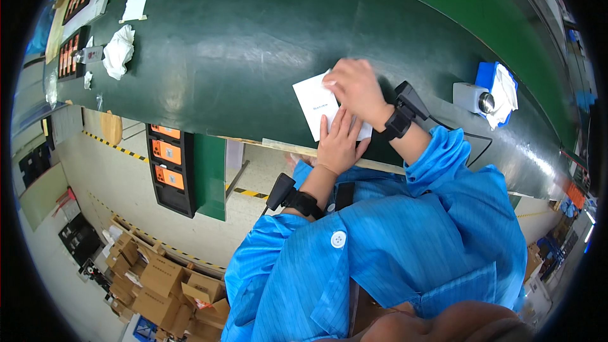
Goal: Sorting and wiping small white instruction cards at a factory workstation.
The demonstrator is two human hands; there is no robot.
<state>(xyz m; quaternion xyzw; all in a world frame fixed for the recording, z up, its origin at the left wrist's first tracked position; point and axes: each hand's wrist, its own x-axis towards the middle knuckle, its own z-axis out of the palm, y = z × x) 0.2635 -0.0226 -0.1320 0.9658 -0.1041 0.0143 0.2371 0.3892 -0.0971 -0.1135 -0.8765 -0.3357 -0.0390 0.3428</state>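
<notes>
1. Locate the white card on the green desk, beside the near edge and about midway along it. It lies flat and askew to that edge; the hands cover part of it, so the direction of its long axis cannot be determined.
2. Left hand: the fingers are extended, slightly apart, resting on the card's near part and pointing toward the desk's far edge. They are not closed around it.
3. Right hand: the fingers are bent together over the card's far right part. Blur hides the tips; whether they grip the card cannot be told.
4. Key relation: the card's exposed face lies left of both hands. The left hand is nearer the near edge; the right is farther in.
5. Desk surface: smooth, with glare. A blue tissue box and a bottle stand toward the right end; crumpled tissue lies toward the left end.
6. Room: beyond the near edge are a black rack with orange items, striped floor tape and cardboard boxes.
</notes>
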